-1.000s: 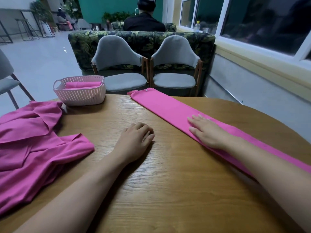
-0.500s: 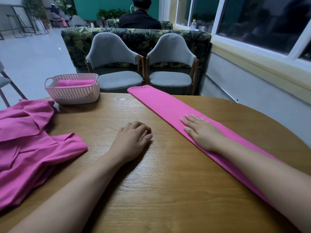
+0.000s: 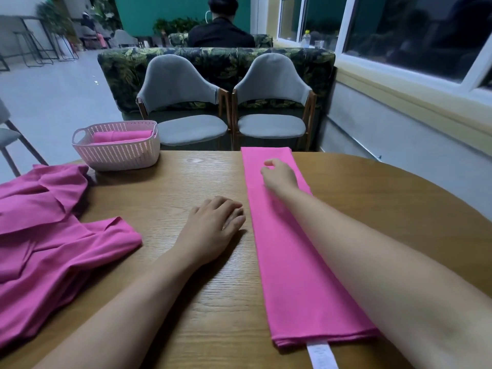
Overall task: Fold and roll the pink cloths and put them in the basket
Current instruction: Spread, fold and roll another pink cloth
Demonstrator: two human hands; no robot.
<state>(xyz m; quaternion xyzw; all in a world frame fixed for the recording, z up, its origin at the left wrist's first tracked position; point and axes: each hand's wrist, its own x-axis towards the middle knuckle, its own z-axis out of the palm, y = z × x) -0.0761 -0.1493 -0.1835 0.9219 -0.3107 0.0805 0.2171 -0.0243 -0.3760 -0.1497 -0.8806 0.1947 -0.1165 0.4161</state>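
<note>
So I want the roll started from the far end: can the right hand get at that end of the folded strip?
Probably yes: the right hand is over the folded strip just short of its far end, and nothing sits on the cloth between them.

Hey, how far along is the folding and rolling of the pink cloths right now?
Done: rolled cloth lies in the basket. In hand: a cloth folded into a long strip lies on the table, not yet rolled, right hand on its far part; left hand rests beside it. Left: the crumpled pink pile.
</note>
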